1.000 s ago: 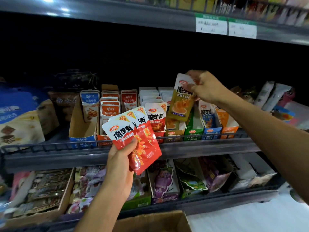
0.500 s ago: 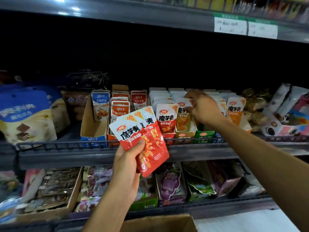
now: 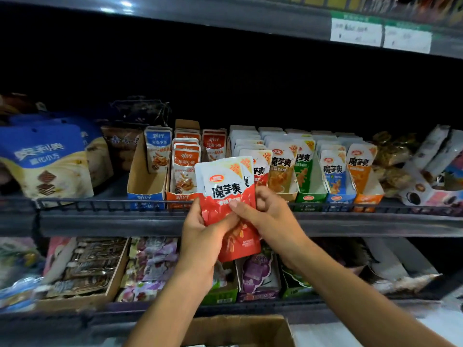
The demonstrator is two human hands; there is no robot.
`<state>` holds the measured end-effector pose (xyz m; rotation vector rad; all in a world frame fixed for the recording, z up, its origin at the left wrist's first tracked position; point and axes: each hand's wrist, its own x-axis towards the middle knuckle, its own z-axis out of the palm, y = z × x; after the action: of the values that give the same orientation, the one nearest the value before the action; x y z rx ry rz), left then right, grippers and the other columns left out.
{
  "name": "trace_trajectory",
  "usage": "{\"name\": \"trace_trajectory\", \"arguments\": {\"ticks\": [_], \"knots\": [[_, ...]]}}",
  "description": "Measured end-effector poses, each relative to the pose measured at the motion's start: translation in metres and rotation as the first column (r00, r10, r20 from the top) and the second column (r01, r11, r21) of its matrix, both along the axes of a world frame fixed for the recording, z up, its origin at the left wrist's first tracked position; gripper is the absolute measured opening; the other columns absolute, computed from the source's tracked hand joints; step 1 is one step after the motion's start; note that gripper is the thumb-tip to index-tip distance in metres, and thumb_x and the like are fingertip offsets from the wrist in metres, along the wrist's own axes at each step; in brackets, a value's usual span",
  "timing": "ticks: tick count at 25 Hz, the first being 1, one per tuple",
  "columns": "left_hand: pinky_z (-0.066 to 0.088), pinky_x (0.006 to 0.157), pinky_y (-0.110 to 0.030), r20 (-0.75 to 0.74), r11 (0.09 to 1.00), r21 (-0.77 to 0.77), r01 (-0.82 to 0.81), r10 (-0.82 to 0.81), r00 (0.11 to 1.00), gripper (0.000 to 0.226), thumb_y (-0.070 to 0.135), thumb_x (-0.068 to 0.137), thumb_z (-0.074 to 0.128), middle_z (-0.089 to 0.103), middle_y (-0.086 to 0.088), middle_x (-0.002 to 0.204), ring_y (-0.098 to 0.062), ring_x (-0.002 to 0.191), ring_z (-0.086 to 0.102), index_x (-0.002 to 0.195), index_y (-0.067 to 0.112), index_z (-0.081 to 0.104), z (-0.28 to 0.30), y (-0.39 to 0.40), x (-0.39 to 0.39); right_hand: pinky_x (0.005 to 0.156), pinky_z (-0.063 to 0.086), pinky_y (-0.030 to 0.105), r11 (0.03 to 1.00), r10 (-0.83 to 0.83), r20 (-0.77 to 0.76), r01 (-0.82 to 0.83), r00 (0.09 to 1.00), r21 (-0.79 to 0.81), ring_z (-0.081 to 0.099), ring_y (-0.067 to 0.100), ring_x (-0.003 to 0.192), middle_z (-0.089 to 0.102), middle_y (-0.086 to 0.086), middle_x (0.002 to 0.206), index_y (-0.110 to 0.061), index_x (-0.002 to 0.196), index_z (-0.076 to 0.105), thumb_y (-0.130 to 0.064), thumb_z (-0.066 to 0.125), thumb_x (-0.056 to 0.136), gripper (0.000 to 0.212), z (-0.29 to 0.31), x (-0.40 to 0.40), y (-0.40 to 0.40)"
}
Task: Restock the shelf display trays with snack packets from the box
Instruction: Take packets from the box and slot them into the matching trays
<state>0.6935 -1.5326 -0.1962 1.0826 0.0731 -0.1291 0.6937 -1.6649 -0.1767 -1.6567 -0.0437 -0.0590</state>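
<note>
Light: dim, back of the grey metal shelf (image 3: 225, 224) in black shadow | Glare: white spots on the upper shelf edge (image 3: 125, 6) | Quality: soft blur throughout, wide-angle bending at edges

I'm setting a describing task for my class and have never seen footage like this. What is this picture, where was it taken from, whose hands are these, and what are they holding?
There is no machine here. A person wears a camera on the head, so the picture looks forward and down over their own arms at a shop shelf.

The left hand and the right hand both grip a small bunch of red snack packets, held in front of the middle shelf.

On that shelf stand cardboard display trays in a row, a blue tray, a green tray and others, each holding upright packets. Big blue bags sit to the left. A lower shelf holds more snacks. The open cardboard box at the bottom edge is the supply box; its contents do not show.
</note>
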Motion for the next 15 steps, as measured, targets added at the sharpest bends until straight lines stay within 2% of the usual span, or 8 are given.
{"name": "trace_trajectory", "arguments": {"ticks": [1, 3, 5, 7, 11, 12, 15], "knots": [[0.058, 0.07, -0.036, 0.002, 1.0, 0.007, 0.002, -0.002, 1.0, 0.041, 0.012, 0.078, 0.077, 0.078, 0.006, 0.095, -0.014, 0.085, 0.075, 0.109, 0.034, 0.063, 0.0, -0.001, -0.002, 0.071, 0.059, 0.035, 0.995, -0.017, -0.053, 0.022, 0.998, 0.096, 0.072, 0.021, 0.08, 0.075, 0.007, 0.087, -0.009, 0.099, 0.058, -0.022, 0.072, 0.085, 0.023, -0.004, 0.001, 0.005], [0.057, 0.071, -0.036, -0.005, 0.999, -0.037, 0.036, -0.036, 0.999, 0.042, 0.015, 0.077, 0.076, 0.077, 0.002, 0.1, -0.017, 0.089, 0.075, 0.114, 0.031, 0.063, 0.0, -0.001, -0.002, 0.081, 0.058, 0.046, 0.986, -0.092, -0.082, 0.102, 0.992, 0.13, 0.071, 0.026, 0.079, 0.074, 0.012, 0.084, -0.01, 0.092, 0.061, -0.02, 0.07, 0.087, 0.015, -0.003, 0.005, 0.004], [0.057, 0.071, -0.034, 0.016, 0.996, -0.062, 0.059, -0.059, 0.998, 0.04, 0.013, 0.082, 0.072, 0.077, 0.0, 0.103, -0.018, 0.091, 0.075, 0.116, 0.032, 0.063, 0.002, 0.001, -0.001, 0.083, 0.057, 0.045, 0.983, -0.099, -0.079, 0.11, 0.992, 0.151, 0.071, 0.026, 0.081, 0.074, 0.013, 0.091, -0.009, 0.094, 0.065, -0.023, 0.065, 0.092, 0.014, -0.003, 0.004, 0.001], [0.058, 0.064, -0.031, 0.031, 0.997, -0.041, 0.059, -0.058, 0.998, 0.037, 0.01, 0.087, 0.068, 0.077, 0.003, 0.101, -0.017, 0.09, 0.075, 0.113, 0.035, 0.063, 0.002, 0.0, -0.001, 0.084, 0.058, 0.041, 0.981, -0.052, -0.077, 0.065, 0.996, 0.183, 0.073, 0.023, 0.087, 0.075, 0.009, 0.099, -0.01, 0.105, 0.065, -0.023, 0.065, 0.092, 0.019, -0.006, -0.001, 0.001], [0.059, 0.063, -0.028, 0.014, 0.996, -0.048, 0.069, -0.069, 0.998, 0.034, 0.01, 0.087, 0.069, 0.078, 0.003, 0.098, -0.015, 0.087, 0.075, 0.111, 0.034, 0.062, 0.001, 0.0, -0.002, 0.09, 0.055, 0.047, 0.947, -0.061, -0.088, 0.086, 0.994, 0.311, 0.071, 0.029, 0.098, 0.073, 0.01, 0.107, -0.01, 0.118, 0.061, -0.016, 0.068, 0.089, 0.031, -0.01, 0.001, -0.001], [0.059, 0.066, -0.031, 0.007, 0.997, -0.046, 0.063, -0.062, 0.998, 0.036, 0.01, 0.087, 0.07, 0.078, 0.003, 0.099, -0.016, 0.088, 0.075, 0.112, 0.033, 0.062, 0.0, 0.003, -0.001, 0.09, 0.055, 0.048, 0.947, -0.042, -0.095, 0.07, 0.995, 0.314, 0.07, 0.03, 0.098, 0.073, 0.011, 0.108, -0.01, 0.12, 0.061, -0.017, 0.067, 0.09, 0.031, -0.009, 0.003, -0.003], [0.057, 0.073, -0.036, -0.021, 1.0, 0.002, 0.03, -0.03, 0.999, 0.036, 0.007, 0.084, 0.073, 0.078, 0.002, 0.098, -0.017, 0.088, 0.075, 0.112, 0.029, 0.065, -0.002, 0.009, 0.003, 0.088, 0.056, 0.045, 0.983, 0.03, -0.175, 0.003, 0.984, 0.182, 0.072, 0.029, 0.093, 0.074, 0.012, 0.104, -0.013, 0.113, 0.065, -0.021, 0.065, 0.091, 0.023, -0.006, 0.007, -0.009]]}}
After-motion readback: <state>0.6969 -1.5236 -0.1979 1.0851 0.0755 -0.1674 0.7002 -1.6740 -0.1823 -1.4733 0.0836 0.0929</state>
